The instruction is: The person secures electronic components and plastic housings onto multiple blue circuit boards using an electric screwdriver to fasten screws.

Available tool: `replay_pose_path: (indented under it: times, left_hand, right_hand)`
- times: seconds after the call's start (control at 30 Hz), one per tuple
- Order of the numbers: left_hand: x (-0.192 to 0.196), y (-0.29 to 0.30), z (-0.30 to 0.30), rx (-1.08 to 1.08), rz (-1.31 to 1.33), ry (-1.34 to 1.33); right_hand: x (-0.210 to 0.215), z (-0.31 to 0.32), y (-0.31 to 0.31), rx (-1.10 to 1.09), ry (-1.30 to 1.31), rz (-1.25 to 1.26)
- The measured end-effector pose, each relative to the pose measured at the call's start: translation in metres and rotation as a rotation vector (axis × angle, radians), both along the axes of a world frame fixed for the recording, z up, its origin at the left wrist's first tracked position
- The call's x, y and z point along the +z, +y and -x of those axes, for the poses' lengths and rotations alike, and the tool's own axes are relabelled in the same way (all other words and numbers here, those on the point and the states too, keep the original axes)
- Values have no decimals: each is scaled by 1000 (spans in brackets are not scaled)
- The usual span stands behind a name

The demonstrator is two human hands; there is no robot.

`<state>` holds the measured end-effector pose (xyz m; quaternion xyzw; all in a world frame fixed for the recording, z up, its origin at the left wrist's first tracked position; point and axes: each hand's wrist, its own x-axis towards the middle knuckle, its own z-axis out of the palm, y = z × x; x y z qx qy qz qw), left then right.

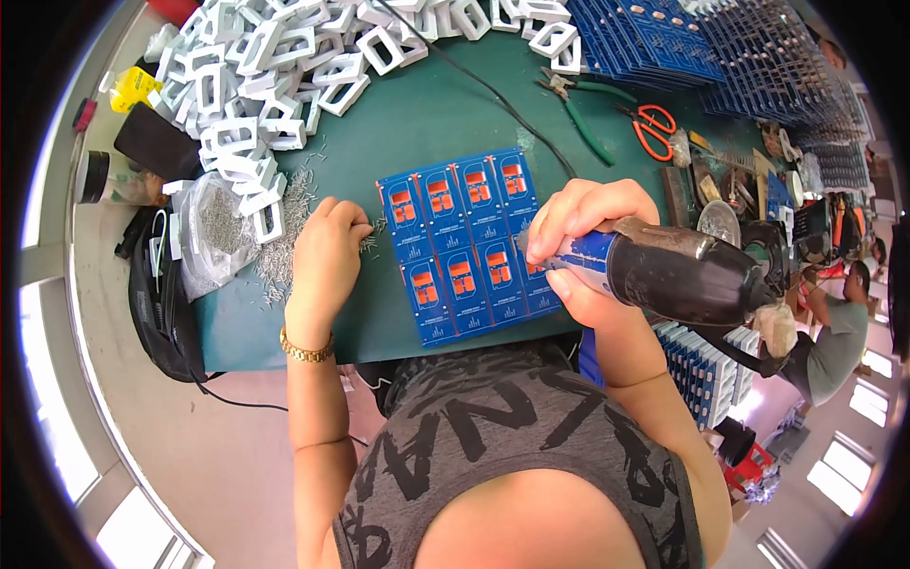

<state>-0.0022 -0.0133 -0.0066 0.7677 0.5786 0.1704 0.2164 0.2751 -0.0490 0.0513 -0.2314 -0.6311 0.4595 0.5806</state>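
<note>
Right hand (580,242) grips a soldering tool (678,275) over blue boards (469,245); left hand (327,251) touches pins (284,237).

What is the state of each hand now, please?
Left hand: closed, fingers curled on small metal pins beside the blue panel.
Right hand: closed, gripping a black power tool.

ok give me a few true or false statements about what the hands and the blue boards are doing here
1. The right hand grips a black and blue power tool. True.
2. The left hand rests on the orange-handled scissors. False: it pinches small metal pins beside the panel; the scissors lie far off, untouched.
3. The blue panel of circuit boards with orange parts lies flat on the green table mat. True.
4. The white rectangular plastic frames are stacked on the blue panel. False: they are heaped at the mat's far left.
</note>
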Motion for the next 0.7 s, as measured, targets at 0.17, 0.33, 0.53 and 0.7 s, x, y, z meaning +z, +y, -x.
replay_pose_path:
  times: [0.17, 0.33, 0.53, 0.7]
  left_hand:
    - [-1, -2, 2, -91, -77, 109]
    - [5, -7, 4, -76, -66, -44]
    - [-3, -8, 2, -101, -91, 6]
    - [-1, -5, 0, 56, -87, -187]
  right_hand:
    - [7, 1, 5, 5, -226, 3]
    - [-3, 4, 6, 69, -78, 89]
    - [-11, -18, 22, 196, 235, -59]
    - [-10, -39, 8, 152, 219, -169]
